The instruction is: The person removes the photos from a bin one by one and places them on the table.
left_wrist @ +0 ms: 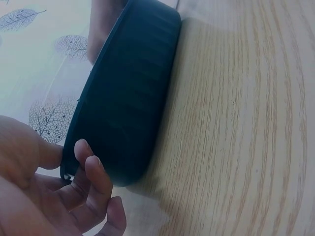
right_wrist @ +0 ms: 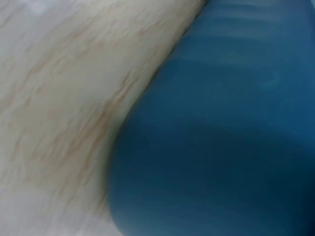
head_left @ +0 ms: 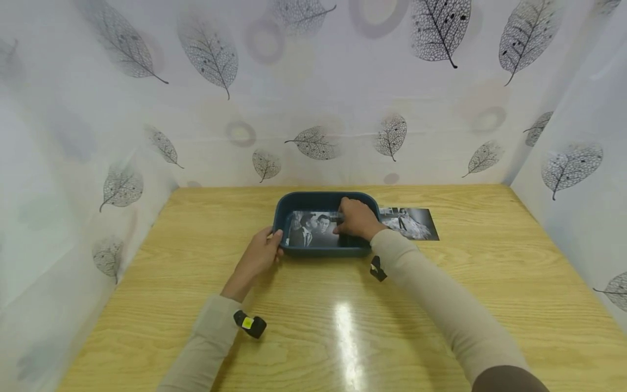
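A dark blue plastic tray [head_left: 323, 251] sits on the wooden table, just beyond mid-table. Inside it lies a black-and-white photograph [head_left: 311, 230] of two people. My right hand [head_left: 355, 219] reaches into the tray, its fingers curled over the photograph's right edge. My left hand [head_left: 262, 253] grips the tray's near left corner, thumb on the rim. In the left wrist view the fingers [left_wrist: 93, 179] touch the tray's ribbed outer wall [left_wrist: 128, 93]. The right wrist view shows only the blurred tray wall [right_wrist: 226, 137] against the table.
A second black-and-white photograph [head_left: 411, 223] lies flat on the table [head_left: 343, 326], touching the tray's right side. White sheets printed with leaves wall the table in at the back [head_left: 313, 109] and on both sides.
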{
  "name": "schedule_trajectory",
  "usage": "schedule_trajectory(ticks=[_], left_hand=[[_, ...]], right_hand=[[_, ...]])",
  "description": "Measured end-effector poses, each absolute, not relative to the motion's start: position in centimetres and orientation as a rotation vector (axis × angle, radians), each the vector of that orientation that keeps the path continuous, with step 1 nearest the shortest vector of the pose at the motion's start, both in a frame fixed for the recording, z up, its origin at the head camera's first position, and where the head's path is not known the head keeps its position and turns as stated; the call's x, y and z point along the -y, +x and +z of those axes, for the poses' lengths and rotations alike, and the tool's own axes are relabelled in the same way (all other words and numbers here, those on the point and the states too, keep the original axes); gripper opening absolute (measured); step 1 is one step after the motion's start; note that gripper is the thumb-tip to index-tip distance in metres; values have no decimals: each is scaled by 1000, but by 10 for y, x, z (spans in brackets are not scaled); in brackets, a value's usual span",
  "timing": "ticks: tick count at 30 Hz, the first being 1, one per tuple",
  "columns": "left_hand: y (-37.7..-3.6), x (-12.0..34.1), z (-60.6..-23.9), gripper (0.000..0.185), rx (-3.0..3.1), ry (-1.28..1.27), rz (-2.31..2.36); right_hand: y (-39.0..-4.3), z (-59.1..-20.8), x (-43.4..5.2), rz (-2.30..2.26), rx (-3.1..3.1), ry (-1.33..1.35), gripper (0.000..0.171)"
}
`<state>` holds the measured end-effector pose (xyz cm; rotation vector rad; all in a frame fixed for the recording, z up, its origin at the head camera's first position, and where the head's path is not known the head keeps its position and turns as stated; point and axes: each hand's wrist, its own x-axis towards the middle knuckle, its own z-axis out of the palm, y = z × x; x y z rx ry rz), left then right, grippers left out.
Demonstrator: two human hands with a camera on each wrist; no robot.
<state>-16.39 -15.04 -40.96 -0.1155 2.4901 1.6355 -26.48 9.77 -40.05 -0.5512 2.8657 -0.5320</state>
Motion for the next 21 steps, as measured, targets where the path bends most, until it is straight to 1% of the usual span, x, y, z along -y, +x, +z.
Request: schedule_trajectory(ticks=[4, 6, 15, 21], left_hand=[[-164, 150, -409, 39, -2492, -114, 1635], [-164, 150, -410, 38, -2491, -123, 1638], [-163, 150, -411, 37, -2502, -122, 1639], [-163, 150, -410, 38, -2494, -117, 1641]], right_hand=[[-265, -400, -98, -617, -2871, -555, 38], [-266, -399, -98, -675, -2861, -568, 33], [-266, -392, -105, -1033, -2761, -634, 32], [-266, -376, -116, -1270, -2641, -544, 28]])
